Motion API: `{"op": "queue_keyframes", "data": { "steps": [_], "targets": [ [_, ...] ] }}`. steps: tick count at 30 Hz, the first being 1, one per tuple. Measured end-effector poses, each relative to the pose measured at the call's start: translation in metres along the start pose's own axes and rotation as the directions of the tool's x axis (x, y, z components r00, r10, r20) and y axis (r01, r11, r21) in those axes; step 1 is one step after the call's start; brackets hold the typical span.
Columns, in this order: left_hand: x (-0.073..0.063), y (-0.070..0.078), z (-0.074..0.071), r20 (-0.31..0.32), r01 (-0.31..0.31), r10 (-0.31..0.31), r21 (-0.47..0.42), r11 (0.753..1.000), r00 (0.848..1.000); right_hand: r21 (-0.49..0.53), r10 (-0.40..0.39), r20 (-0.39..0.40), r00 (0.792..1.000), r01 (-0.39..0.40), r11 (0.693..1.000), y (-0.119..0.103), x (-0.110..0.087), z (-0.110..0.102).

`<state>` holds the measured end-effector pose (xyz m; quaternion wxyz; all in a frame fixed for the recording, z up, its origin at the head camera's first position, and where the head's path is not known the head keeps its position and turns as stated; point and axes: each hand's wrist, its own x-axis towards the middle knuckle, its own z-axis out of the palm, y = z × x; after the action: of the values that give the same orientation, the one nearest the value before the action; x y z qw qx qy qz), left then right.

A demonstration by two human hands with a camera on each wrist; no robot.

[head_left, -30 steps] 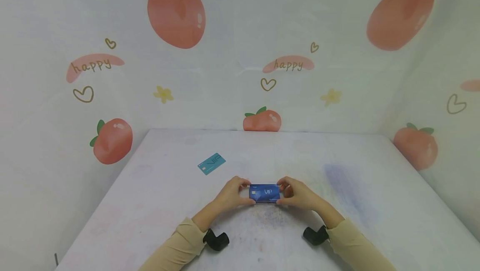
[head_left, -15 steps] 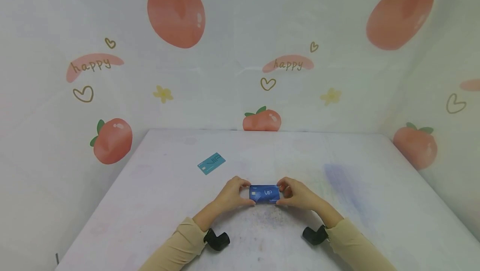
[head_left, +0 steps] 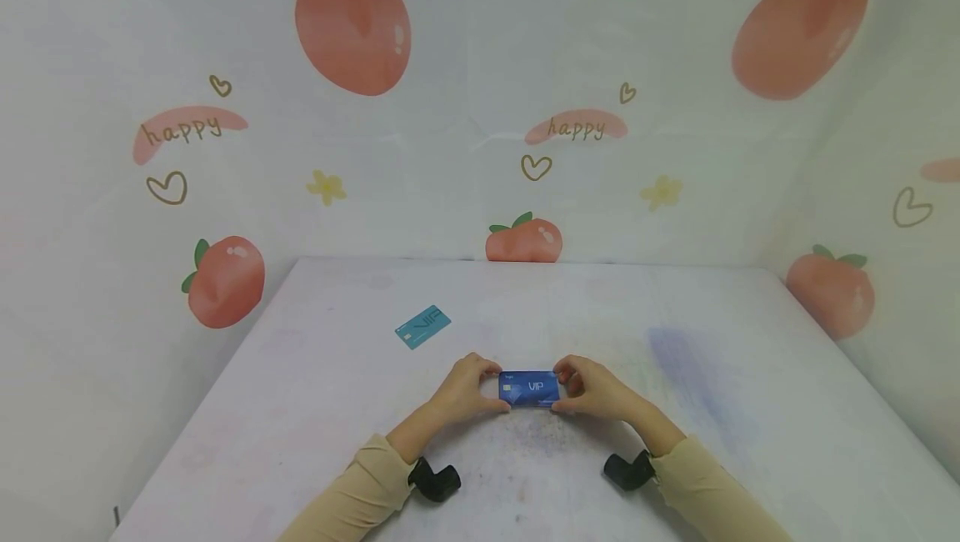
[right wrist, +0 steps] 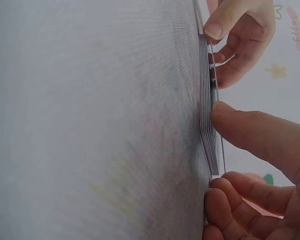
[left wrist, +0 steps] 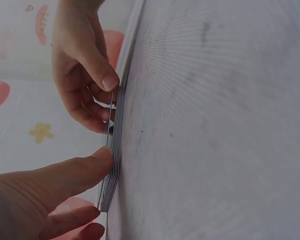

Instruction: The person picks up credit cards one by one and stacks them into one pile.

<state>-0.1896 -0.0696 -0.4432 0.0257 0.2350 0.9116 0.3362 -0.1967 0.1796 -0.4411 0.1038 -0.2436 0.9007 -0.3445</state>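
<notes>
A blue card (head_left: 528,389) printed "VIP" lies level between both hands in the head view. My left hand (head_left: 461,389) pinches its left end between thumb and fingers. At the opposite end, my right hand (head_left: 597,392) holds the card the same way. Seen edge-on in the left wrist view, a stack of cards (left wrist: 118,140) sits on the table under the held card. The right wrist view shows a narrow gap between the stack and that top card, widest near the right fingers (right wrist: 250,190). The stack's top face is hidden beneath the blue card.
A teal "VIP" card (head_left: 423,327) lies tilted on the white table (head_left: 300,409), beyond the left hand. Dark wrist-worn cameras hang below both sleeves. A patterned cloth wall (head_left: 465,108) rises behind the table's far edge.
The blue card has come down slightly toward the stack, and the strip showing under its near edge has narrowed. Both hands keep their grip; the teal card stays put.
</notes>
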Motion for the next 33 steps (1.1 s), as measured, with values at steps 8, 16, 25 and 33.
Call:
{"op": "queue_keyframes", "data": {
  "steps": [8,16,25,33],
  "targets": [
    [-0.0002,-0.0007,0.0010,0.011,0.013,-0.013,0.000,1.000,1.000,-0.006,-0.007,0.000,1.000,0.007,1.000,0.0002,-0.0007,0.0009],
    [-0.0005,-0.0006,0.0023,0.006,0.021,-0.021,0.004,1.000,1.000,-0.021,0.002,-0.005,1.000,-0.002,1.000,-0.0012,-0.0010,0.0017],
    [-0.0013,-0.0004,0.0022,-0.002,0.008,-0.008,0.007,1.000,1.000,-0.024,0.017,-0.009,1.000,-0.017,1.000,-0.0028,-0.0012,0.0024],
    [-0.0015,-0.0012,0.0034,0.003,0.015,-0.015,0.012,1.000,1.000,-0.034,0.037,-0.009,0.999,-0.037,0.999,-0.0019,-0.0002,0.0036]
  ]
}}
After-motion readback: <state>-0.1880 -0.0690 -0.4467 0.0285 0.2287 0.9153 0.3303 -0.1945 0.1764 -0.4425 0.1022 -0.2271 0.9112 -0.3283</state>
